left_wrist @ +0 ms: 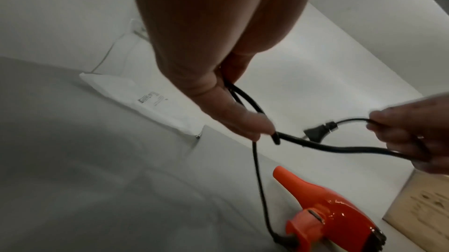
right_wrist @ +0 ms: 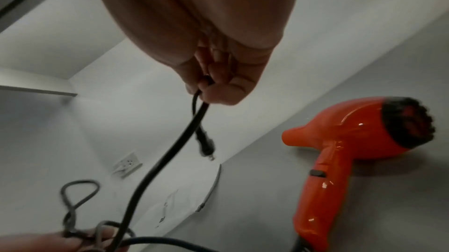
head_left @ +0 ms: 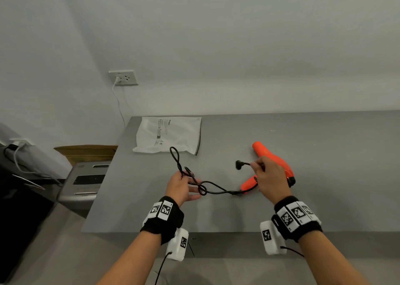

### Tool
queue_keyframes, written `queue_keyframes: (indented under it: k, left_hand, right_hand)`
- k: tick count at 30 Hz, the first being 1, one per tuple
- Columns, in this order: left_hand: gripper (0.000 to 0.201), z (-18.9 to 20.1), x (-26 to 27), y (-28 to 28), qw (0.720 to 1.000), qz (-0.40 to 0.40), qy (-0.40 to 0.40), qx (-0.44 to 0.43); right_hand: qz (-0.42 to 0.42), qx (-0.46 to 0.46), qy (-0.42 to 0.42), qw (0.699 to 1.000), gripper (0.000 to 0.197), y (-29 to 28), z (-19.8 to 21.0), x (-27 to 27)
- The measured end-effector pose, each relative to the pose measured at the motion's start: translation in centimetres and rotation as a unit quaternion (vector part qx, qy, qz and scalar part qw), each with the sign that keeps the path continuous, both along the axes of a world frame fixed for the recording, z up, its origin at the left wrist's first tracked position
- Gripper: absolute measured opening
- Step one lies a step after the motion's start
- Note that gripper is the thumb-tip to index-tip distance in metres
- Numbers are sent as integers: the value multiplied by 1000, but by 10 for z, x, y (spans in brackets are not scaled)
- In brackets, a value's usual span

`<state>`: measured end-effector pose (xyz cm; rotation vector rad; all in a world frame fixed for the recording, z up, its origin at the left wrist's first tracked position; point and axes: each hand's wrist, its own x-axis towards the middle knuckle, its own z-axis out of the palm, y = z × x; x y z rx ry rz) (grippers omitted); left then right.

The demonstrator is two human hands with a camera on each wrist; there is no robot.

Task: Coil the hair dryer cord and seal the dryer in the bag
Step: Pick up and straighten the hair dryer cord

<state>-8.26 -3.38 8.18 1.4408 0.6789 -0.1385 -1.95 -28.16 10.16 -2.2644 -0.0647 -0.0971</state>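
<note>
An orange hair dryer (head_left: 273,162) (left_wrist: 332,212) (right_wrist: 350,141) lies on the grey table (head_left: 281,215), partly behind my right hand. Its black cord (head_left: 214,188) (left_wrist: 257,179) (right_wrist: 165,152) runs from the handle to my left hand (head_left: 181,186) (left_wrist: 218,102), which holds several loops of it above the table. My right hand (head_left: 268,176) (right_wrist: 218,83) pinches the cord near its end, and the plug (head_left: 239,164) (left_wrist: 316,132) (right_wrist: 205,145) hangs free to its left. The white plastic bag (head_left: 170,134) (left_wrist: 155,100) (right_wrist: 179,200) lies flat at the table's far left.
A wall outlet (head_left: 123,77) with a white cable plugged in sits behind the table's left corner. A silver appliance (head_left: 84,180) and a brown box (head_left: 86,152) stand to the left of the table. The table's front edge (head_left: 216,232) is close to my wrists.
</note>
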Motion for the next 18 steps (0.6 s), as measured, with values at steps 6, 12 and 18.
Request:
queue_keyframes:
  k: [6, 12, 18]
  left_hand:
    - [26, 3, -4, -5, 999, -10, -42, -8]
    - [24, 14, -1, -22, 995, -55, -79, -34]
    - [23, 17, -3, -32, 986, -101, -113, -71]
  right_hand:
    - [48, 16, 132, 990, 15, -7, -25, -21]
    - [144, -18, 211, 967, 10, 9, -44, -47]
    - [140, -32, 98, 985, 15, 21, -29, -40]
